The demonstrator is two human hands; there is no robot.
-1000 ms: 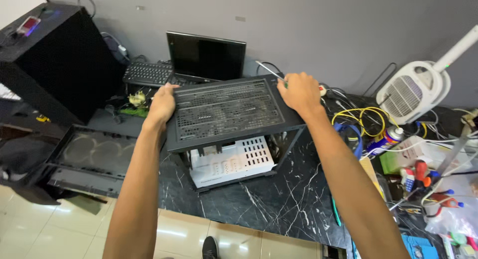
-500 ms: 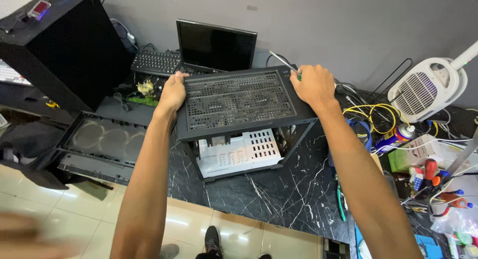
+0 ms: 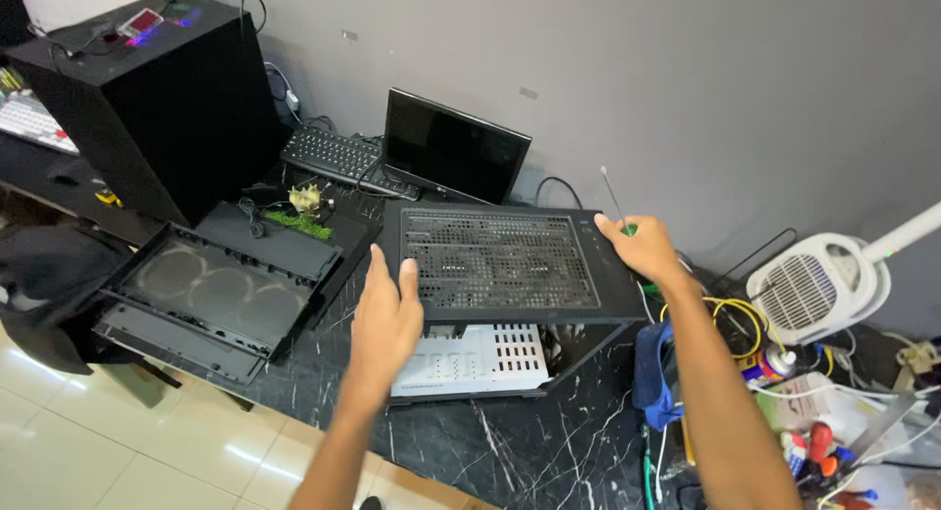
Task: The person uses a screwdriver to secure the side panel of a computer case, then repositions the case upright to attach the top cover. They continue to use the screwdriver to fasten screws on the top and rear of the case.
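My right hand (image 3: 642,247) grips the far right corner of the black computer case (image 3: 500,260), fingers closed over its edge. My left hand (image 3: 385,314) is open, fingers spread, at the case's left edge — contact unclear. The case sits mid-frame on the marble table (image 3: 549,441). A detached fan panel (image 3: 211,294) lies lower left — a monitor (image 3: 453,147) stands behind.

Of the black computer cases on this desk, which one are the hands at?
The open-framed case with the perforated mesh top, lying in front of the monitor. The right hand grips its far corner; the tall closed tower stands untouched at left.
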